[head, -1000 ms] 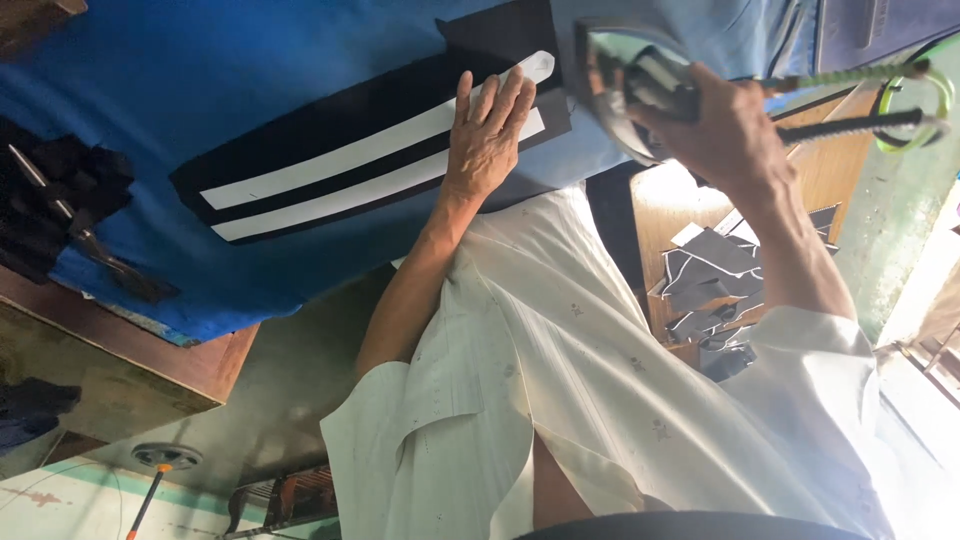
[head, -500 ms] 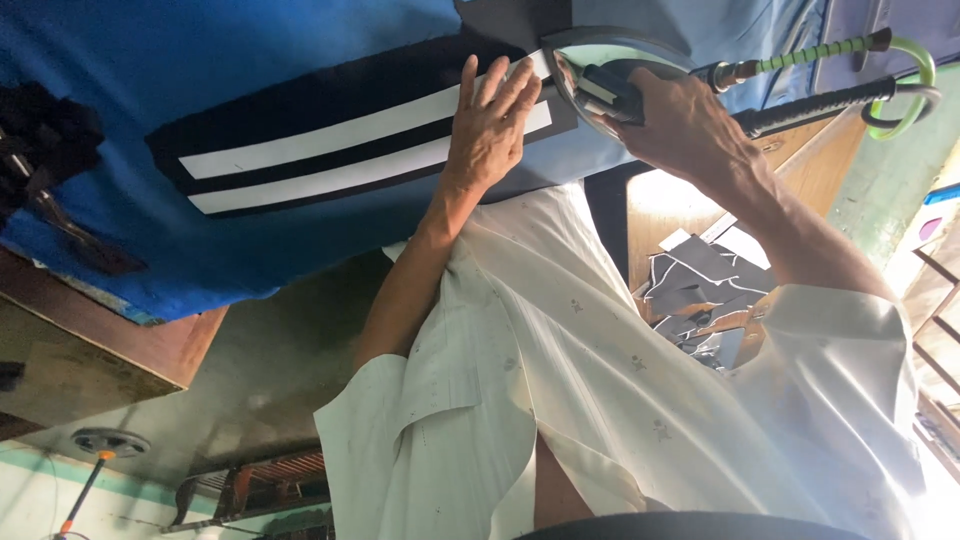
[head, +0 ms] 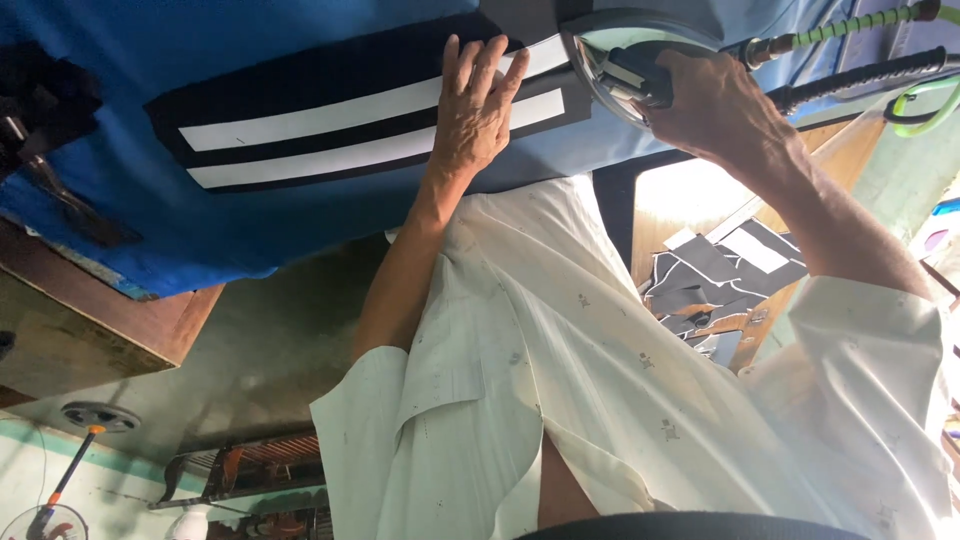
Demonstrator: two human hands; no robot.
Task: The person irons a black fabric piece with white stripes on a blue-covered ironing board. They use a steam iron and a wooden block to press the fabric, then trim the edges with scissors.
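A black fabric piece with two long white strips lies on a blue cloth that covers the table. My left hand lies flat on the right end of the strips, fingers spread. My right hand grips the handle of a clothes iron with a shiny rim. The iron sits at the right end of the black piece, just right of my left fingertips. A green braided cord and a black cord run from the iron to the right.
Scissors lie on dark scraps at the table's left edge. The wooden table edge shows below the blue cloth. Several grey and white cut fabric pieces lie on a wooden surface at the right. A small fan stands on the floor.
My left hand slid a little to the left along the strips. The iron in my right hand went from lifted and tilted to down at the end of the black piece.
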